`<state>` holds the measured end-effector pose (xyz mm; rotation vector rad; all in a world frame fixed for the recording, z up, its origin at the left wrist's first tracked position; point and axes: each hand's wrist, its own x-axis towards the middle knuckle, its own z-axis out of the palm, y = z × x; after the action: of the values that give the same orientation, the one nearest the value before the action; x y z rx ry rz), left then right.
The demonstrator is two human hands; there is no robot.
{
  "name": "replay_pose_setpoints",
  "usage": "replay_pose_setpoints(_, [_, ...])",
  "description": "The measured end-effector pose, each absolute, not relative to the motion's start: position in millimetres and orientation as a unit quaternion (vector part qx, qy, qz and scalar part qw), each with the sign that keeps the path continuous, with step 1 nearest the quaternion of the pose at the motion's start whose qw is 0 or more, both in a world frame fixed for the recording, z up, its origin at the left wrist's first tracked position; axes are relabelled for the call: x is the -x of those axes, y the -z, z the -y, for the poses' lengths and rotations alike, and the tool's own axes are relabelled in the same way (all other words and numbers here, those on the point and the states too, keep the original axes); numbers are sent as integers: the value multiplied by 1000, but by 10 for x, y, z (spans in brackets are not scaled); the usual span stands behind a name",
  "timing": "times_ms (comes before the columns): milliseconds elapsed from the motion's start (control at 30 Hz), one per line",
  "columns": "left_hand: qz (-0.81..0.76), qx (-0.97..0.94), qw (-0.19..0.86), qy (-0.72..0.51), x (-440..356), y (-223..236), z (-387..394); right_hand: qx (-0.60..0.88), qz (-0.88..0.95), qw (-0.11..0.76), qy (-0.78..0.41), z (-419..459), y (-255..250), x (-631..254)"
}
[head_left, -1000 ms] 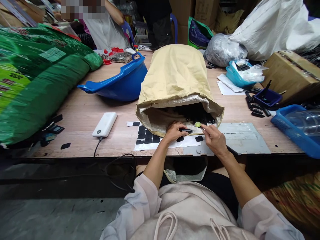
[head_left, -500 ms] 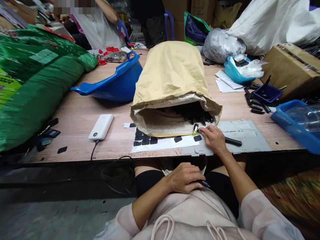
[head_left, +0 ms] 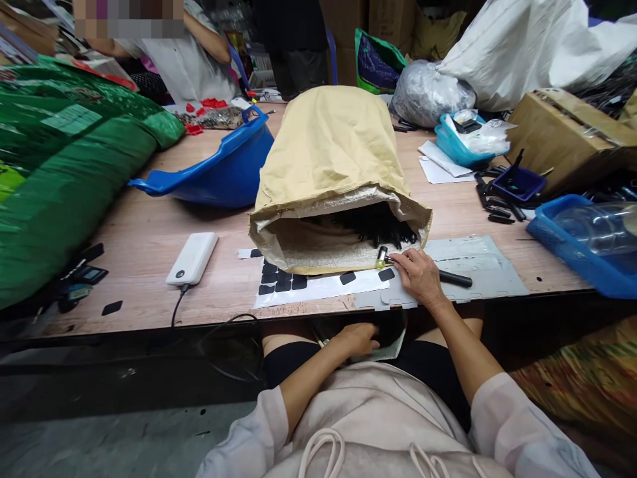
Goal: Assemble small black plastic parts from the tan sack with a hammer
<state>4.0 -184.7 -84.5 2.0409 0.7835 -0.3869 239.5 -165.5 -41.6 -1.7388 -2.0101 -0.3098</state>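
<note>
My right hand [head_left: 419, 273] is closed around a small hammer [head_left: 455, 279] at the table's front edge. The hammer's metal head with a yellowish end points left, and its dark handle sticks out to the right of the hand. Below the table edge, my left hand [head_left: 359, 338] is over my lap, at the mouth of an open bag-like holder [head_left: 395, 346]. Its fingertips are lost in the shadow there. In front of my hands lies a yellow sack [head_left: 333, 146], its mouth towards me, with black pieces [head_left: 383, 226] inside.
A white sheet with black stickers [head_left: 283, 282] and a grey board [head_left: 482, 265] lie along the front edge. A white power bank [head_left: 193, 257] and a blue basin [head_left: 213, 169] are left, beside a green sack [head_left: 74, 179]. A blue tray [head_left: 562, 245] stands right. People are behind.
My left hand has gone from holding a dark, pen-like piece above my lap forward to the holder's mouth; that piece is out of sight. My right hand keeps the hammer. The view shifted slightly.
</note>
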Motion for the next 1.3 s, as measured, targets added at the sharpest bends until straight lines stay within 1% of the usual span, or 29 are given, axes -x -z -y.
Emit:
replay_pose_setpoints(33, [-253,-832,464,168,-39,665,1850,633,731,230,114,1656,416,-2393])
replay_pose_setpoints(100, [-111,-823,544,120,-73,292,1788,635,730,228,113,1657,414,-2389])
replay_pose_setpoints(133, [-86,-807,580,67,-114,127,1713,637,729,225,111,1657,411,-2387])
replay_pose_setpoints(167, [-107,-797,594,-7,-171,-9,1607,638,729,223,110,1656,408,-2386])
replay_pose_setpoints(200, [-164,-794,578,-92,-242,-107,1471,639,729,222,109,1656,405,-2386])
replay_pose_setpoints(267, [-334,-780,464,-253,-408,-189,1135,638,731,219,107,1653,400,-2386])
replay_pose_setpoints(333, [-478,-743,342,-321,-577,-152,777,636,732,219,107,1649,398,-2387])
replay_pose_setpoints(400, [-567,-708,284,-311,-713,-66,481,634,732,222,110,1646,400,-2387])
replay_pose_setpoints(500, [-618,-694,256,-267,-820,36,241,634,731,226,111,1641,404,-2384])
replay_pose_setpoints(733, [-581,-754,201,-231,-682,53,210,639,729,222,100,1633,407,-2396])
replay_pose_setpoints(800, [-568,-756,209,-248,-534,48,249,637,732,222,97,1632,403,-2400])
replay_pose_setpoints(900, [-505,-778,262,-266,-247,53,350,637,732,225,89,1633,393,-2400])
replay_pose_setpoints(1033, [-387,-835,327,-213,49,126,481,638,729,233,86,1634,391,-2402])
replay_pose_setpoints(1167, [-390,-813,362,-239,98,246,516,635,732,231,85,1626,408,-2424])
replay_pose_setpoints(1300, [-387,-815,354,-246,46,317,509,633,736,221,98,1625,380,-2427])
